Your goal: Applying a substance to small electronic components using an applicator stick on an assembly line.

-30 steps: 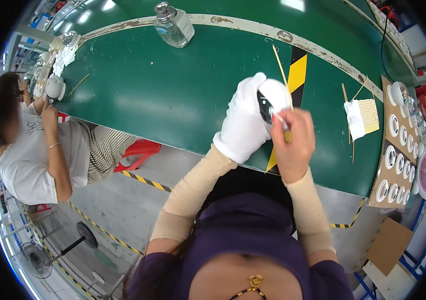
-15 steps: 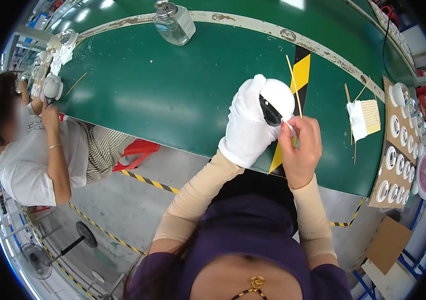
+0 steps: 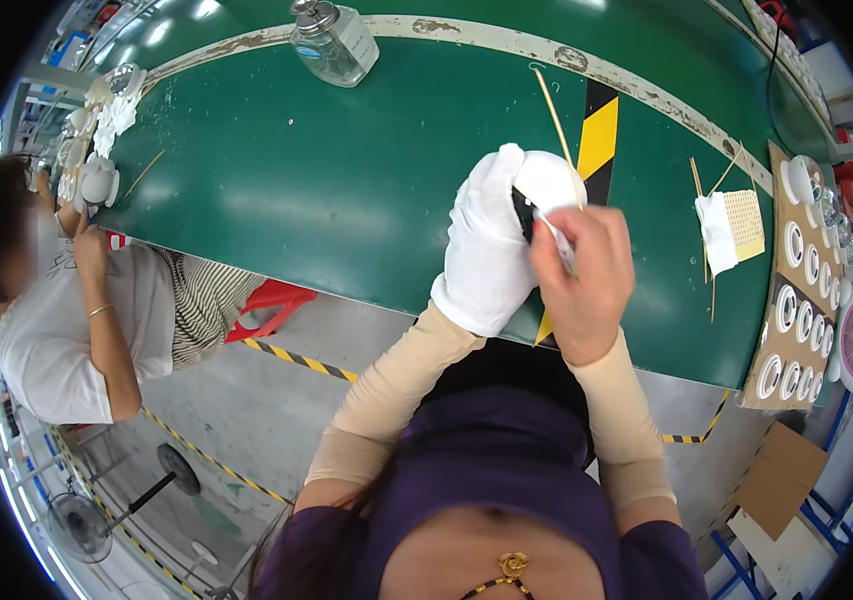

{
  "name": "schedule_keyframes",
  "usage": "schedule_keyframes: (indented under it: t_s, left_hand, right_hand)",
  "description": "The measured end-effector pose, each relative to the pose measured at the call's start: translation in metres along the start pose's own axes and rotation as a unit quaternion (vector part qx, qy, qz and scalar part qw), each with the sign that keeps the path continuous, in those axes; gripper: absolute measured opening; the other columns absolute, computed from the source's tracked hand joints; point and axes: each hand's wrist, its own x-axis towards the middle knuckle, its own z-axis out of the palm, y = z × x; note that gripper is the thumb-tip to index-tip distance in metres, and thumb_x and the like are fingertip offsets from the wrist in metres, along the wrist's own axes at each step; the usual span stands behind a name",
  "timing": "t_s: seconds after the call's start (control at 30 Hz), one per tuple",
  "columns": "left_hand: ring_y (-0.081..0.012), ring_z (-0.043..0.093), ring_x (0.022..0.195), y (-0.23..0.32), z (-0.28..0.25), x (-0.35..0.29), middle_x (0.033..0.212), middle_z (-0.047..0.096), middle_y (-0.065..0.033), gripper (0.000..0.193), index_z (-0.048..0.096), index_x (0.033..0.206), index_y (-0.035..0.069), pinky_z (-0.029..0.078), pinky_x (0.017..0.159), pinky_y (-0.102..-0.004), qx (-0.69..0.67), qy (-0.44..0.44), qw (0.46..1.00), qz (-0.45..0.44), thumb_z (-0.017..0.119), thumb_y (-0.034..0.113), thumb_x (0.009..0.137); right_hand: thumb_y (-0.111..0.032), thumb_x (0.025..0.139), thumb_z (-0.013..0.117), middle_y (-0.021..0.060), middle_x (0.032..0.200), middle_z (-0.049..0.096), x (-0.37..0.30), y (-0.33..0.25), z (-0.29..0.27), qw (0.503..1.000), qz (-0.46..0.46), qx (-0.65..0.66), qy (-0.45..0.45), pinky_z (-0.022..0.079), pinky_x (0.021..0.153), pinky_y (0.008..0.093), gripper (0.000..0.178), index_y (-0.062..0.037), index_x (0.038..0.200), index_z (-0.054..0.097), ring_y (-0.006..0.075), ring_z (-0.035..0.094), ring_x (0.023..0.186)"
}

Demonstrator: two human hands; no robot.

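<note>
In a white glove, my left hand [image 3: 485,255] is wrapped round a rounded white housing [image 3: 550,178] with a glossy black face [image 3: 523,212], held up over the table. My bare right hand [image 3: 595,280] is closed in a pinch close against the black face and covers part of it. From that pinch a thin wooden stick [image 3: 558,125] slants up and away to the left. A small white bit [image 3: 553,226], perhaps cloth or paper, shows by the thumb and touches or nearly touches the black face.
A clear glass bottle [image 3: 335,50] with a metal top stands at the table's far edge. To the right lie a yellow pad [image 3: 744,228], white cloth [image 3: 716,232], sticks and a cardboard board [image 3: 780,300] with white rings. At left, another person [image 3: 72,320] sits working.
My right hand has moved slightly left and up across the black face, covering more of it. The stick now leans further left. My left hand keeps its hold on the housing.
</note>
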Motion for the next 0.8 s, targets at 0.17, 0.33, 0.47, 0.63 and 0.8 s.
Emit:
schedule_keyframes:
  t_s: [0.17,0.33,0.47,0.63,0.8]
  left_hand:
    - [-0.0397,0.051,0.114,-0.003,0.002,-0.002,0.129,0.048,-0.0213,0.086,0.03,0.143,0.001,0.042,0.097,-0.0456,0.021,0.002,1.0,-0.011,0.078,0.012,0.073]
    - [-0.0398,0.051,0.113,-0.003,0.002,-0.001,0.128,0.049,-0.021,0.086,0.03,0.144,0.002,0.042,0.096,-0.0466,0.023,0.0,1.0,-0.007,0.078,0.011,0.073]
    - [-0.0401,0.052,0.111,-0.007,0.002,-0.001,0.128,0.05,-0.0214,0.086,0.029,0.144,0.002,0.042,0.096,-0.0473,-0.004,-0.001,1.0,0.011,0.076,0.009,0.072]
    - [-0.041,0.053,0.108,0.004,0.001,-0.001,0.124,0.051,-0.0219,0.082,0.031,0.142,0.001,0.043,0.093,-0.0478,0.01,0.008,1.0,-0.019,0.075,0.007,0.073]
    - [-0.0419,0.052,0.111,-0.007,0.002,-0.001,0.128,0.049,-0.022,0.087,0.031,0.142,0.0,0.042,0.095,-0.0481,0.028,0.013,0.999,0.028,0.08,0.013,0.071]
  right_hand:
    - [0.009,0.073,0.07,0.0111,0.084,0.058,-0.017,0.007,-0.004,1.0,0.008,0.011,-0.02,0.046,0.062,0.0323,0.021,-0.0002,0.09,0.061,0.0262,0.057,0.072]
    - [0.008,0.071,0.073,0.0112,0.085,0.057,-0.005,0.005,0.0,0.999,-0.032,-0.005,-0.007,0.046,0.061,0.0345,0.024,-0.0009,0.091,0.062,0.0279,0.056,0.072]
    - [0.007,0.069,0.075,0.011,0.086,0.057,-0.004,0.01,0.004,0.999,-0.049,-0.009,-0.002,0.046,0.061,0.0358,0.028,-0.0013,0.092,0.063,0.0291,0.056,0.073]
    - [0.007,0.07,0.074,0.0103,0.085,0.057,-0.016,0.01,-0.005,1.0,-0.007,-0.005,0.005,0.046,0.062,0.0357,0.027,-0.0023,0.092,0.061,0.0282,0.056,0.073]
    - [0.006,0.074,0.071,0.0095,0.084,0.056,-0.002,0.006,0.004,1.0,0.003,0.016,-0.008,0.046,0.064,0.0331,0.023,-0.0033,0.092,0.059,0.0257,0.056,0.074]
